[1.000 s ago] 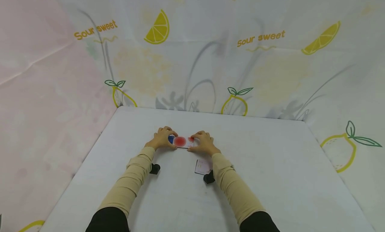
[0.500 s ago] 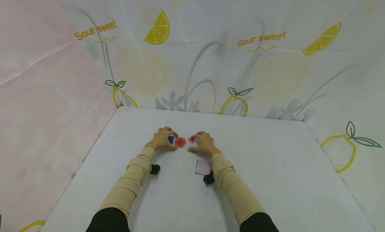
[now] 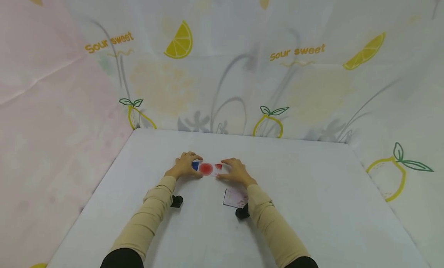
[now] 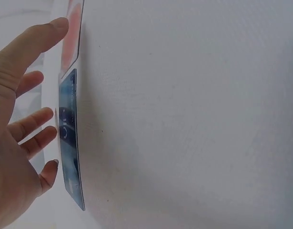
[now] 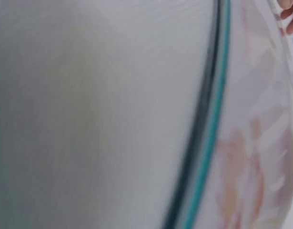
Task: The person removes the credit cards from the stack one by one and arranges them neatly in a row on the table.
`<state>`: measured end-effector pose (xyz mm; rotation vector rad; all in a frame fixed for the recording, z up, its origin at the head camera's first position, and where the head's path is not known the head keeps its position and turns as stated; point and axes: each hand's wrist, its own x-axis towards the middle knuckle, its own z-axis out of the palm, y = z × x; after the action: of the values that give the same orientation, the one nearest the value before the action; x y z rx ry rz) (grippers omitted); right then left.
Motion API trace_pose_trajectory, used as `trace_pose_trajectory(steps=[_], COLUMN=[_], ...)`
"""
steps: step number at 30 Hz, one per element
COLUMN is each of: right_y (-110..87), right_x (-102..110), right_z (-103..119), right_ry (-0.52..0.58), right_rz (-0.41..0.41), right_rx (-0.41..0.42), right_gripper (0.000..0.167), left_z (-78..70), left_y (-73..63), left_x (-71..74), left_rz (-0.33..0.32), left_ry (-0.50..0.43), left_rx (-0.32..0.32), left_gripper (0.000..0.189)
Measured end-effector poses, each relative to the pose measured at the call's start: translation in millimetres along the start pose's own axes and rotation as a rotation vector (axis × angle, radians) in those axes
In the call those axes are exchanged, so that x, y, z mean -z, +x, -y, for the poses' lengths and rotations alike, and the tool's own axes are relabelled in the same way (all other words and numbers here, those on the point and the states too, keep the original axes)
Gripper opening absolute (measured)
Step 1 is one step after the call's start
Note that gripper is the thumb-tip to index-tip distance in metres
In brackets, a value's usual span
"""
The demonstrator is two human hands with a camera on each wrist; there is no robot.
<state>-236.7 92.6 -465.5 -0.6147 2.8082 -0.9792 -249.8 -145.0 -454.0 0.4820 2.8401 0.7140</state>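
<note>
A white card with a red disc (image 3: 206,169) lies flat on the white table, with a dark blue card (image 3: 195,166) at its left end. In the left wrist view the blue card (image 4: 69,138) shows the letters VIP, end to end with the red-marked card (image 4: 71,43). My left hand (image 3: 184,166) spans the joint between them, its thumb tip overlapping the red-marked card and its other fingers loosely spread. My right hand (image 3: 237,171) has thumb and index finger parted around the red-marked card's right end, a gap showing between palm and card.
A pink printed card (image 3: 235,198) with a dark edge lies on the table beside my right wrist. Close to the right wrist camera, its pink face (image 5: 251,119) and teal rim fill the right side. Patterned cloth walls (image 3: 215,67) stand behind the table.
My right thumb and index finger have spread apart and drawn slightly right, off the red-marked card. The left fingers have loosened a little. The head view has tilted slightly upward.
</note>
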Motion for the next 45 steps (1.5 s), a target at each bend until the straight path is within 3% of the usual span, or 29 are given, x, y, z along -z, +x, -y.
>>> trace_pose_trajectory(steps=[11,20,31,40,45], right_y=[-21.7,-40.7,-59.1,-72.2,-79.0], right_x=[30,51,64,65,65], right_z=[12,15,15,12,11], right_ry=[0.092,0.06,0.024,0.012,0.0], right_rz=[-0.053,-0.08,-0.111,-0.13,-0.137], right_rx=[0.053,0.085,0.103,0.081,0.073], right_gripper=[0.066,0.065,0.066,0.065,0.065], left_z=[-21.2,-43.8,-56.5,-69.3,-73.5], left_y=[-8.6,-21.7,-32.3,-39.0,-40.3], left_x=[6.0,2.9,-3.1,-9.4,-15.0], left_rz=[-0.1,-0.174,-0.194,-0.151,-0.157], left_ry=[-0.033,-0.115,-0.095,-0.137,-0.149], left_rx=[-0.1,-0.162,-0.198,-0.169,-0.192], left_gripper=[0.07,0.066,0.065,0.064,0.064])
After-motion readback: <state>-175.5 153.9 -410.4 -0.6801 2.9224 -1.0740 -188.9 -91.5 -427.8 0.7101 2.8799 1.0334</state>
